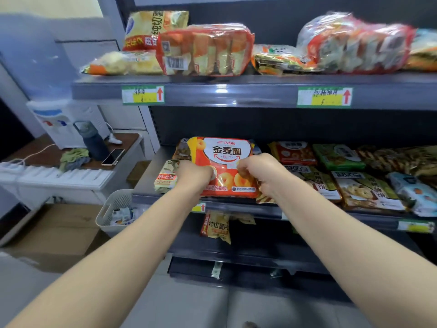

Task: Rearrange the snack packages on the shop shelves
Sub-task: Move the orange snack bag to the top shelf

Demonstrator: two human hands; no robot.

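Even indoor light, glare on the upper shelf rail [222,91], blurred packages [354,43] top right, wide-angle bending at edges

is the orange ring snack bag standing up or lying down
Lying down, face up: the orange bag rests over other packs, with left hand and right hand gripping it.

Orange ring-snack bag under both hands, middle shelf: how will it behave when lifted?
Probably floppy: the orange ring-snack bag is a puffy film pouch, and the film crinkles where the right hand pinches it. It is likely light for its size, since it looks air-filled. The glossy film may slip, so the left hand gripping its edge should help.
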